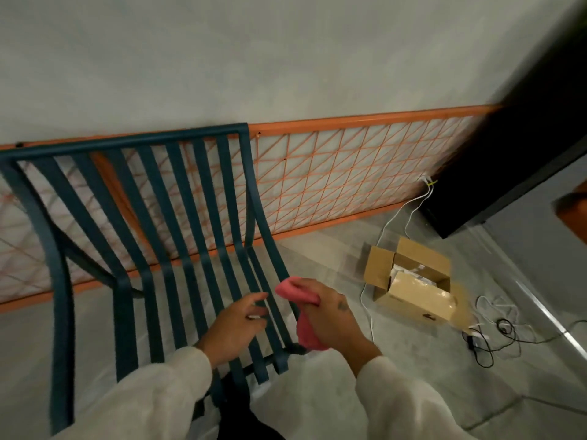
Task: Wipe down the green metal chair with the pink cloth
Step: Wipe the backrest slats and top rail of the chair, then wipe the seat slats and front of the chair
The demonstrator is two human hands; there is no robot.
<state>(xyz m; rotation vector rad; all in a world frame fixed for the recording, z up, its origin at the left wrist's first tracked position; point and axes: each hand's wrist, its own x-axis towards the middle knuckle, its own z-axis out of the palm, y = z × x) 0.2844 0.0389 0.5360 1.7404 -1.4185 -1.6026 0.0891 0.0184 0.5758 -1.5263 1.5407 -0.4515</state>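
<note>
The green metal chair (178, 198) with long slats fills the left and middle of the head view, its back toward the wall. My right hand (330, 315) grips the pink cloth (293, 292) at the right edge of the seat, against the outermost slat. My left hand (236, 322) hovers over the seat slats just left of the cloth, fingers spread and relaxed, touching or nearly touching a slat. Both arms wear pale sleeves.
An orange wire-mesh panel (349, 173) leans along the wall behind the chair. An open cardboard box (413, 281) sits on the floor to the right, with white and black cables (495, 335) around it. A dark cabinet (508, 160) stands at the far right.
</note>
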